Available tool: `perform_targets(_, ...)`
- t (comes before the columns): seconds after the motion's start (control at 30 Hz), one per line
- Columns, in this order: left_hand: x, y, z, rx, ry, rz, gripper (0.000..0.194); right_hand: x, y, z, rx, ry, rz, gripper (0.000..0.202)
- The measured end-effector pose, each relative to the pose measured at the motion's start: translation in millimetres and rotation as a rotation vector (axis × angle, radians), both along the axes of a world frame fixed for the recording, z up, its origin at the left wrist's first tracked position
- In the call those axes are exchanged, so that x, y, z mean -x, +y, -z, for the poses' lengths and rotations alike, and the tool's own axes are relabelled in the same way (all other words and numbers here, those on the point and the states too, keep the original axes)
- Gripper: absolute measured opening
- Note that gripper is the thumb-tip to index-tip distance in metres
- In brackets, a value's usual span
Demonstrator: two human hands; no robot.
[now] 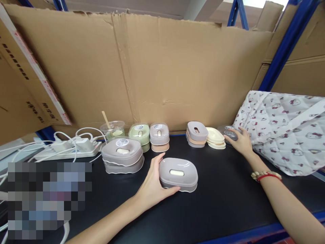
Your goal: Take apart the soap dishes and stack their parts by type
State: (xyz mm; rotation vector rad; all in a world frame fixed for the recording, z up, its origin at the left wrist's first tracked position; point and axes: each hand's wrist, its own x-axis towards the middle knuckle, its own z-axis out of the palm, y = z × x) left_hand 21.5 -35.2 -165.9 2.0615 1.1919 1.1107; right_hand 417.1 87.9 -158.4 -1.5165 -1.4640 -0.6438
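Note:
My left hand (158, 183) grips the left side of a grey oval dish (186, 171) with a cream piece in its middle slot, at the centre of the black table. At the back right my right hand (240, 140) has its fingers on clear plastic lids (228, 132), beside a stack of cream trays (215, 136). Left of those trays stands a stack of grey and orange-tan trays (197, 132). Two stacked grey boxes with a clear lid (122, 152) lie left of my left hand. Behind them are a green box (139, 134) and a grey box on a tan one (159, 134).
A clear cup (113, 128) with a wooden stick stands at the back left, near a white power strip (68, 149) with cables. A patterned quilted bag (286, 132) rests at the right. Cardboard (177, 74) walls the back.

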Motion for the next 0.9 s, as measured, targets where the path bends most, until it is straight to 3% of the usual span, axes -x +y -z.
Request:
perform_targets(0.1,-0.4,2.3,4.6,0.084,0.022,-0.004,0.094,8.4,-1.3,-3.8,-0.085,0.043,0.050,0.037)
perform_targets(0.2,-0.9,4.5,11.9,0.138,0.035,-0.023,0.099,34.7,-9.3,-20.5,-0.195,0.100,0.066,0.028)
perform_targets(0.27,-1.4,4.5,13.1,0.157,0.029,-0.035,0.101,61.8,-19.1,-35.7,-0.238,0.093,-0.063,0.023)
perform_targets(0.33,-2.1,3.2,9.8,0.193,0.031,-0.041,0.101,92.5,-32.8,-48.7,-0.205,0.090,-0.290,0.019)
perform_targets(0.4,-2.9,1.3,3.8,0.229,0.030,-0.056,0.102,122.1,-48.6,-55.9,-0.019,0.079,-0.562,0.019)
perform_targets(0.43,-3.3,0.7,0.9,0.241,0.024,-0.067,0.102,134.9,-56.4,-57.0,0.152,0.034,-0.711,0.018)
perform_targets(0.53,-3.9,0.8,-4.1,0.244,-0.027,-0.100,0.099,162.2,-75.0,-53.6,0.605,-0.107,-0.997,0.049)
perform_targets(0.63,-3.3,2.4,-3.8,0.225,-0.085,-0.112,0.098,173.2,-83.4,-48.3,0.837,-0.147,-1.076,0.076)
perform_targets(0.77,-2.2,2.8,-3.2,0.186,-0.125,-0.105,0.095,175.1,-86.5,-48.5,0.979,-0.118,-1.097,0.078)
perform_targets(0.9,-1.8,2.5,-4.4,0.193,-0.143,-0.086,0.096,175.6,-88.8,-52.8,1.012,-0.109,-1.080,0.074)
